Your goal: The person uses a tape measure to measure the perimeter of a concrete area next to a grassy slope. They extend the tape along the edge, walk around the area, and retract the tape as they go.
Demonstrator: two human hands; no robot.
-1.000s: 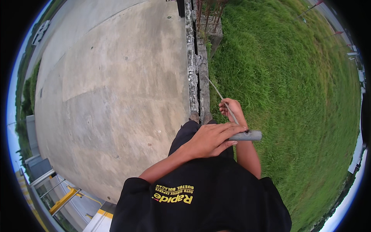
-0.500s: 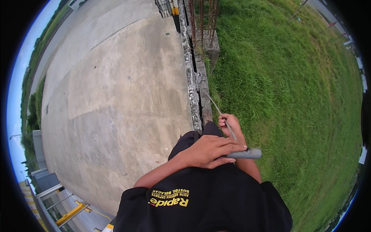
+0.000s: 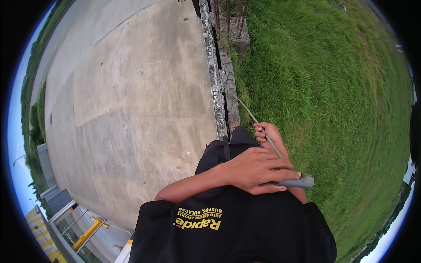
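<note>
In front of my dark shirt, my left hand (image 3: 256,168) is closed over a short grey pipe (image 3: 302,181). The pipe's blunt end sticks out past my fingertips to the right; its other end is hidden under the hand. Farther out, my right hand (image 3: 270,133) grips a thin, grey, slightly bent rod (image 3: 247,109). The rod's far tip reaches toward the edge of the concrete beam, and its near part runs back behind my left hand. Whether rod and pipe touch cannot be seen.
I am above a cracked concrete beam (image 3: 228,79) split by a dark gap. Rusty rebar (image 3: 228,19) rises from a concrete block (image 3: 241,41) ahead. A pale concrete slab (image 3: 140,96) extends left, tall grass (image 3: 315,87) right. A yellow and silver metal railing (image 3: 90,234) stands at lower left.
My left hand has shifted to the right and slightly toward me with the pipe. My right hand has moved a little right and away with the rod. The whole view has tilted slightly.
</note>
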